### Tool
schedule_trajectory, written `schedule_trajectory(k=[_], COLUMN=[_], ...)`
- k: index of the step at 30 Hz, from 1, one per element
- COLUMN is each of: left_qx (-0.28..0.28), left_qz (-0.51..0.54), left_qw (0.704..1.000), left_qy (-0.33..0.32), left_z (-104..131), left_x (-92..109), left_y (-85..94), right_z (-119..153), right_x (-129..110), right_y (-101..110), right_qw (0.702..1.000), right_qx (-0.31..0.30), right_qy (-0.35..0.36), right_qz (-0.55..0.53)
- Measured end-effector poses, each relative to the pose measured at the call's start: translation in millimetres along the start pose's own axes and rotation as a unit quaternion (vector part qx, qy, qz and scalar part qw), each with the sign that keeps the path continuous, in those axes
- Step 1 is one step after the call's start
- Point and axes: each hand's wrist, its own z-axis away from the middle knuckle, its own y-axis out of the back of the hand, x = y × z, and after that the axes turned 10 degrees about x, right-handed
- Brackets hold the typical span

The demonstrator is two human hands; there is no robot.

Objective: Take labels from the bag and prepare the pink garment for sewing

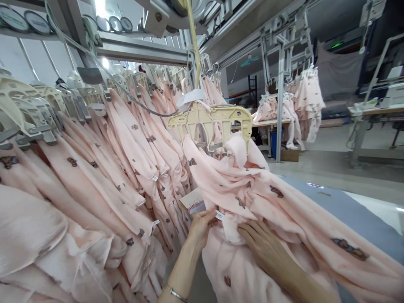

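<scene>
Both hands meet on the pink garment (252, 189): left hand (202, 227) pinches its tag (219, 215), right hand (265, 248) lies flat.

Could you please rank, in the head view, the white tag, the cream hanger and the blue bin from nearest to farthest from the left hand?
From the left hand:
1. White tag, at the fingertips.
2. Cream hanger, above.
3. Blue bin, under the far table.
</scene>
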Motion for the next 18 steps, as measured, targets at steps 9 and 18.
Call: schedule_trajectory(k=[9, 18], left_qx=[0.094, 0.176], left_qz=[-0.165, -0.312], left_qw=[0.943, 0.868], left_qy=[-0.273, -0.344], left_z=[59, 107], left_x=[3, -20], left_y=[-36.8, -59.6], right_z=[24, 49], right_x=[3, 15], right_y=[-10, -16], right_qw=[1.000, 1.000], right_qx=[0.003, 0.004], right_qy=[0.001, 0.015], right_qz=[-0.007, -0.025])
